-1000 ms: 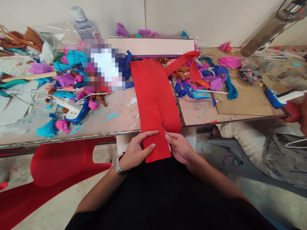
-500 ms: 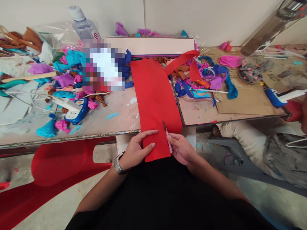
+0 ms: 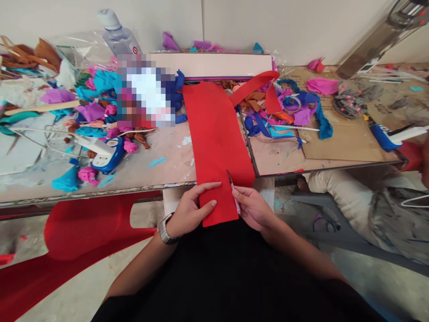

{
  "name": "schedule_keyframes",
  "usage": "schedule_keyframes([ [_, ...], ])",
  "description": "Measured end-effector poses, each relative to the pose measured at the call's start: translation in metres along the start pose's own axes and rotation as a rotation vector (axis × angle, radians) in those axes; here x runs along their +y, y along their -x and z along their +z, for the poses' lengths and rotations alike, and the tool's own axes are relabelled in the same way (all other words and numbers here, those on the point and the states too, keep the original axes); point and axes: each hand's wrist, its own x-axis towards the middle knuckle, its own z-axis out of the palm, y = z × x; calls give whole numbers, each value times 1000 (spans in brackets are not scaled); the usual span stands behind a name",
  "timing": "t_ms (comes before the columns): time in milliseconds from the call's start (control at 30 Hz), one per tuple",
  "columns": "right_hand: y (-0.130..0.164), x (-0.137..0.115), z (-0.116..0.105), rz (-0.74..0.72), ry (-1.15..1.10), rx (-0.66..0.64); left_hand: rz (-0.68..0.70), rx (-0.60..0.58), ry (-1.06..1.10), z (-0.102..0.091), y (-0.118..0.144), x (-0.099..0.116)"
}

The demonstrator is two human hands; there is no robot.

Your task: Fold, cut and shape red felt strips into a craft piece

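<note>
Head: left hand (image 3: 190,209) loosely holds red sheet (image 3: 216,129), right (image 3: 255,206) pinches cutter (image 3: 230,180).

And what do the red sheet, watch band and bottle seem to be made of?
Red sheet: matte, paper or thin fabric; it curves softly, but I can't tell which. Watch band: probably metal, silvery and shiny. Bottle: likely plastic, see-through body, opaque white cap.

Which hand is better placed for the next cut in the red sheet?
Probably the right hand: it already holds the scissors, blades pointing away over the red sheet. The left hand has thumb and forefinger spread on the sheet's near end.
</note>
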Motion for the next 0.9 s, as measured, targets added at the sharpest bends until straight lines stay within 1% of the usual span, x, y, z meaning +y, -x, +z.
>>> schedule_keyframes([
  [400, 0, 1, -1, 21, -26, 42, 2, -6, -3, 0, 2, 1],
  [700, 5, -1, -4, 83, -13, 16, 13, 15, -19, -1, 3, 0],
  [900, 1, -4, -3, 72, -32, 22, 15, -3, -10, 0, 5, 0],
])
